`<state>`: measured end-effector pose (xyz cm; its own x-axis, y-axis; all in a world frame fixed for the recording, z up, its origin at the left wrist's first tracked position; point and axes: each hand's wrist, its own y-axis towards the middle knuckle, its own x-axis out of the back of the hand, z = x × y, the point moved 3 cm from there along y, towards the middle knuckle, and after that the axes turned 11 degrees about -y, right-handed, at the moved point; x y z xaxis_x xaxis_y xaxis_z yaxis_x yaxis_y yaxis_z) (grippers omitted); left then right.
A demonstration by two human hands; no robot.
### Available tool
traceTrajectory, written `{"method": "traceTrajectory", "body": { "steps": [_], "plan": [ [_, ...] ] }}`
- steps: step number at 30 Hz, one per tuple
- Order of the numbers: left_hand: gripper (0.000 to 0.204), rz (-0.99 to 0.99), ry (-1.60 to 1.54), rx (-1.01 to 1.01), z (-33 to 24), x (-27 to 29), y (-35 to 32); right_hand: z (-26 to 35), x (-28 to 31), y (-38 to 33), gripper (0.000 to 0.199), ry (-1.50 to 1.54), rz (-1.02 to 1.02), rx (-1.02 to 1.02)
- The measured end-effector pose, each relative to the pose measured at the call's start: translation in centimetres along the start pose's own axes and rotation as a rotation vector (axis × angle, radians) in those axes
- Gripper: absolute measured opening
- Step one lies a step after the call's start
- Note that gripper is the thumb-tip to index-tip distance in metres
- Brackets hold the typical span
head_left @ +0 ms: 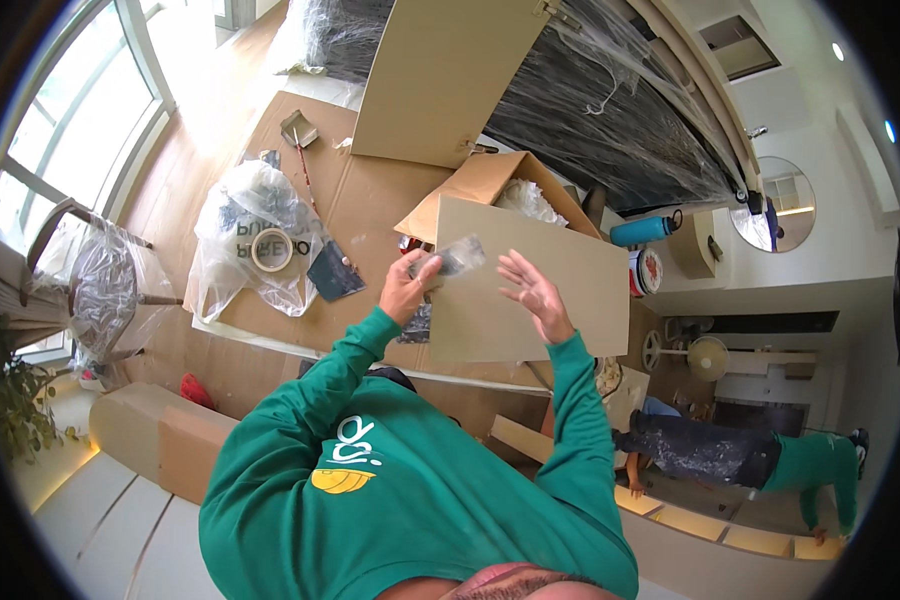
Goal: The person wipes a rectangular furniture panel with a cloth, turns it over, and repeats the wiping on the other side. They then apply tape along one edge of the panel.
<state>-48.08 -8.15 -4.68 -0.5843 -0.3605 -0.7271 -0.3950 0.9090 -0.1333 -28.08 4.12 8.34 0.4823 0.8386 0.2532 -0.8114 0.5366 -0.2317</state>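
Item: wrapped furniture piece (610, 120), dark, under clear film, running along the top of the room; largest thing in view.

Item: pale board (435, 75), flat, leaning against the wrapped piece.

Item: cardboard sheet (370, 215) covering the floor, with the wood floor showing at its left.

Item: open cardboard box (540, 280), flaps up, white packing visible inside; it stands directly ahead of the person in the green long-sleeved top.

Item: clear plastic bag (240, 225), crumpled, lying on the cardboard sheet at left.

Item: chair (95, 285) wrapped in clear film, by the window at far left.

Item: second person (760, 455), bent over low boards at lower right, well apart.

Item: blue bottle (642, 231), lying just beyond the box.

Item: roll of tape (271, 249), resting on the plastic bag.

Item: right hand (535, 290), fingers spread wide, holding nothing, raised in front of the box.

Item: left hand (407, 285), closed around one end of a small clear packet.

Item: small clear packet (458, 256), grey contents that cannot be made out, held up before the near face of the box, between the two hands.
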Motion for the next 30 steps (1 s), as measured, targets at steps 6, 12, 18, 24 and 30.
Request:
{"method": "traceTrajectory", "body": {
  "steps": [6,12,18,24,30],
  "plan": [
    [0.03,0.047,0.541,-0.153,0.3,-1.6,0.1,-0.6,-2.5,7.7,0.06,0.07,0.487,-0.239],
    [0.053,-0.172,0.384,-0.235,3.0,0.8,-0.5,-0.5,-3.6,9.7,0.038,-0.36,-0.005,0.128],
    [0.048,-0.149,0.451,-0.155,7.9,-0.1,-1.8,-3.2,-8.0,8.3,0.077,-1.266,0.131,0.536],
    [0.046,-0.164,0.43,-0.095,7.3,-0.3,-1.8,-3.2,-7.9,11.0,0.072,-1.267,0.157,0.452],
    [0.044,-0.133,0.314,0.001,7.0,-0.9,-1.6,-3.1,-5.9,16.4,0.075,-1.251,0.025,0.443]
  ]
}}
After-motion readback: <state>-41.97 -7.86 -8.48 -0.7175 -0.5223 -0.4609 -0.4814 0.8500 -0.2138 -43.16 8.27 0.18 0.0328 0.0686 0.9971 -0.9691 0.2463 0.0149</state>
